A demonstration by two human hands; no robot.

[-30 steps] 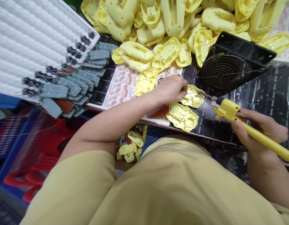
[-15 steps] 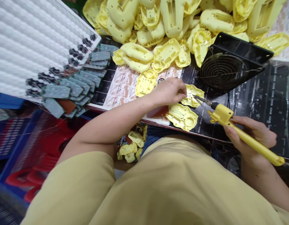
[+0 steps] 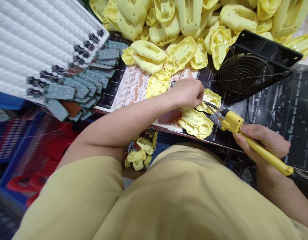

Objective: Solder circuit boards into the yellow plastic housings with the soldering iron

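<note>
Over the last second the right hand [image 3: 262, 141] has brought the soldering iron [image 3: 231, 122] leftward, so its tip now lies at the left edge of the small yellow shell [image 3: 212, 98] on the table [image 3: 281, 103], directly beside the left hand's [image 3: 187, 93] fingertips; judged from this, the tip is at the work point. The left hand is unmoved, knuckles up, forearm crossing the table edge, fingers pinched together at that shell (whether on a wire or the shell itself cannot be told). The right hand is wrapped around the iron's handle in a pen-like grip, wrist low.
</note>
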